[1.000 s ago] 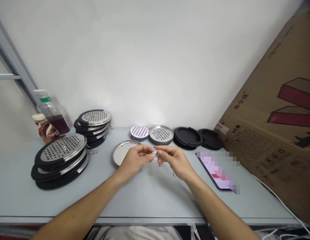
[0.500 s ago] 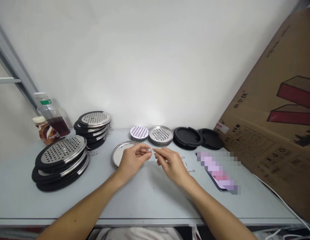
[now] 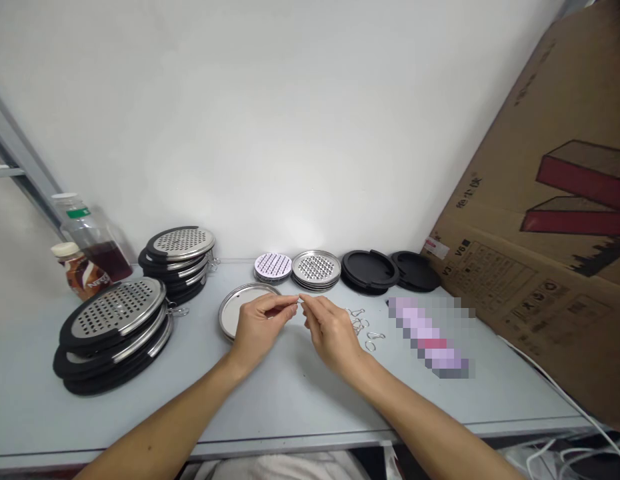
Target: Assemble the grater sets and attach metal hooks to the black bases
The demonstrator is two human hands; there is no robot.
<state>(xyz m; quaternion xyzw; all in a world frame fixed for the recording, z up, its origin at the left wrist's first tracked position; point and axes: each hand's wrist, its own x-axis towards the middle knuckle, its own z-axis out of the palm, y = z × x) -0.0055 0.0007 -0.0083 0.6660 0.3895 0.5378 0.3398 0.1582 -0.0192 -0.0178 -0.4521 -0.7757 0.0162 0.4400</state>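
Note:
My left hand [image 3: 260, 323] and my right hand [image 3: 333, 333] meet fingertip to fingertip above the table, both closed in a pinch. Between them is a small metal ring [image 3: 299, 301], now mostly covered by the fingers. Behind my left hand lies a round steel disc [image 3: 231, 308] with a raised rim, partly hidden by that hand. Several loose metal rings and snap clips [image 3: 375, 337] lie on the table just right of my right hand, which covers some of them.
Two stacks of black-edged round graters [image 3: 123, 310] [image 3: 185, 241] stand at left, near two bottles [image 3: 103, 250]. Along the wall sit purple grater discs [image 3: 273, 265], steel grater discs [image 3: 316, 268] and black round holders [image 3: 370, 268]. A blurred phone-like object [image 3: 430, 340] and a cardboard box [image 3: 520, 267] are at right.
My fingertips have closed in over the ring, which showed more plainly before. The view has shifted slightly, and more of the loose clips beside my right hand shows.

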